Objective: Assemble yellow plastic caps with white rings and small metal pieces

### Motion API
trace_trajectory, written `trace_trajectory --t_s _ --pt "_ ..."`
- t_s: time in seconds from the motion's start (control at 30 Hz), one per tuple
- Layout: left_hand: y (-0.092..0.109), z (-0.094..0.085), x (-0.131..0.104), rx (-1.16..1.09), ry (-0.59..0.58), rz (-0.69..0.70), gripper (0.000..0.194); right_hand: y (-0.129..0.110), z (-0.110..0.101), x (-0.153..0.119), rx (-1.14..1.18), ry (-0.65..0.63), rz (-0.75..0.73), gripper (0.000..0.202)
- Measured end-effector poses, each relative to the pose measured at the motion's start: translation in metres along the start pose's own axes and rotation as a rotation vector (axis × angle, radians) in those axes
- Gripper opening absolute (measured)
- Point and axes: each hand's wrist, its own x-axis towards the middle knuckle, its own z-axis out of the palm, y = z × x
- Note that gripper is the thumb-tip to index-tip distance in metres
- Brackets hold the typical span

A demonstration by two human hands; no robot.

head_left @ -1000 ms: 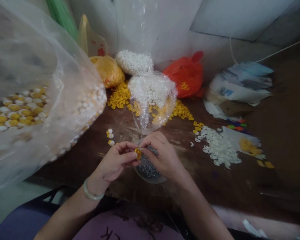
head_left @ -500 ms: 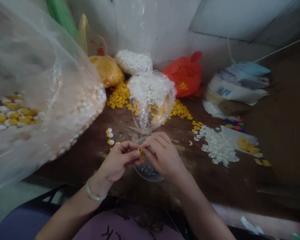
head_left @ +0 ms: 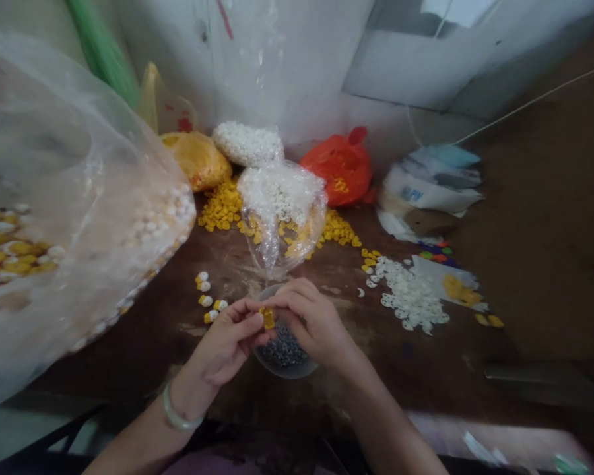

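A small yellow plastic piece (head_left: 268, 318) is pinched between the thumb and fingers of my left hand (head_left: 235, 336), which wears a pale bangle. The fingertips of my right hand (head_left: 313, 323) close in on the same piece from the other side; its finer detail is too small to make out. Both hands are held over a clear round bowl (head_left: 293, 373) of small dark grey bits (head_left: 282, 348), partly covering it. Left of my left hand lie several joined white-and-yellow pieces (head_left: 206, 301).
A large clear bag (head_left: 103, 218) of white-and-yellow pieces bulges at the left. Behind the bowl sit a clear bag of white pieces (head_left: 282, 198), loose yellow pieces (head_left: 222, 206) and a red bag (head_left: 337, 168). White flat pieces (head_left: 408, 293) are heaped at the right.
The view has shifted, so the tabletop things appear further left and lower. The yellow piece shows more fully between my fingertips; both hands stay together over the bowl.
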Motion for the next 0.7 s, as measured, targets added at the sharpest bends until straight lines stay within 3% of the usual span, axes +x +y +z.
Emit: trace_trajectory --t_s 0.1,0.2,0.27,0.33,0.43,0.57,0.7 --pt "0.0 -0.001 0.002 -0.003 0.036 -0.036 0.036 0.033 -0.013 -0.002 -0.021 0.047 0.203 0.018" --pt "0.001 -0.001 0.003 -0.003 0.063 -0.042 0.041 0.096 -0.039 0.001 -0.327 0.099 0.647 0.019" --pt "0.001 0.0 0.003 -0.008 0.067 -0.037 0.04 0.14 -0.054 0.007 -0.442 0.129 0.758 0.019" --pt "0.0 0.002 0.004 -0.01 0.061 -0.036 0.037 0.175 -0.061 0.015 -0.493 0.118 0.787 0.017" --pt "-0.001 0.004 0.005 -0.009 0.05 -0.033 0.035 0.205 -0.054 0.028 -0.509 0.051 0.749 0.013" --pt "0.001 0.003 0.004 0.004 0.036 -0.028 0.035 0.218 -0.041 0.034 -0.521 -0.028 0.715 0.01" --pt "0.004 -0.001 0.002 0.011 0.009 -0.015 0.031 0.216 -0.044 0.02 -0.551 -0.04 0.736 0.012"
